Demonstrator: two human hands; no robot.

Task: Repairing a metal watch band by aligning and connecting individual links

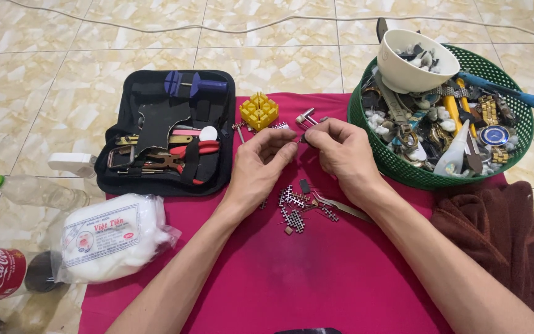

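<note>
Dark small watch part [300,138] pinched between both hands' fingers [287,143]

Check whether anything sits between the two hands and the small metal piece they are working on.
Nothing visible does. The left hand and the right hand already meet on the small metal piece, pinched at their fingertips above the pink cloth. The loose watch-band links and tweezers lie nearer the person, clear of it.
</note>
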